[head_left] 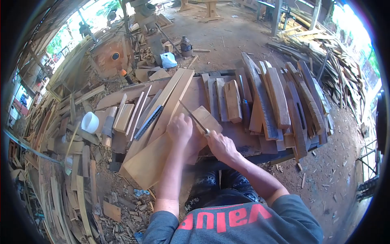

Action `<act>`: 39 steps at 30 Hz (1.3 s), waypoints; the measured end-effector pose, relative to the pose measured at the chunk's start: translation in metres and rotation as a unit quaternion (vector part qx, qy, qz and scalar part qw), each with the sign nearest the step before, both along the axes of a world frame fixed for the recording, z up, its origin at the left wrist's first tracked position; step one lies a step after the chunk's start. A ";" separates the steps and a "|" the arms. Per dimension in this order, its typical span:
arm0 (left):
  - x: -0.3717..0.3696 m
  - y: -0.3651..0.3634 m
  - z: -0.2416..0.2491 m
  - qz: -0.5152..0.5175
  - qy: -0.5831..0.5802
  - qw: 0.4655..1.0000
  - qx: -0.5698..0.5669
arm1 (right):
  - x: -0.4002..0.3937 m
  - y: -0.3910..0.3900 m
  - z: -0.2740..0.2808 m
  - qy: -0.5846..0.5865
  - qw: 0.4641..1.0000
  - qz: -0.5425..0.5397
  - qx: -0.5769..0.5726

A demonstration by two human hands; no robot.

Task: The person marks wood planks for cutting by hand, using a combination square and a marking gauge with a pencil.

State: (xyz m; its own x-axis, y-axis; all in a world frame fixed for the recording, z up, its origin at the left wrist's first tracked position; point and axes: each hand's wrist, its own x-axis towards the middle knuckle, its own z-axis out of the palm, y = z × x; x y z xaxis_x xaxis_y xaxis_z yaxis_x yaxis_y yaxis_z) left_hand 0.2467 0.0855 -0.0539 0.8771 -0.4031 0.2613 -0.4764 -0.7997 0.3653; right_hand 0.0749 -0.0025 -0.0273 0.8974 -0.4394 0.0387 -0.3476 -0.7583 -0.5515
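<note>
My right hand [221, 144] is closed round the handle of a long, thin-bladed tool [193, 115], which looks like a file or a narrow saw. Its blade slants up and left, past a small wooden block [208, 118]. My left hand [180, 128] is closed, knuckles up, over the wide wooden board [148, 160]; whatever its fingers hold is hidden. Left of it, a dark ruler-like strip with marks [148, 123] lies along a long plank [168, 91].
Several wooden pieces [278, 97] lie side by side at the bench's right. A white cup-like container [90, 122] stands at the left. A blue-handled tool [246, 110] lies among the pieces. Scrap wood [59, 195] covers the left floor; a lumber pile [343, 73] stands back right.
</note>
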 end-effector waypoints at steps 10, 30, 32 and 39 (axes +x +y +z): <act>0.000 0.000 -0.001 -0.003 -0.010 1.000 0.001 | 0.017 -0.007 -0.002 -0.019 0.999 -0.006 -0.027; 0.001 0.000 -0.006 -0.002 -0.034 0.999 -0.013 | 0.000 -0.005 -0.006 -0.011 1.000 0.010 -0.003; 0.003 0.000 -0.009 -0.003 -0.036 0.999 -0.011 | -0.012 0.001 -0.007 -0.029 1.000 0.011 -0.004; 0.000 -0.001 -0.003 -0.006 -0.027 1.000 0.004 | -0.001 -0.005 -0.006 -0.020 1.000 -0.002 -0.003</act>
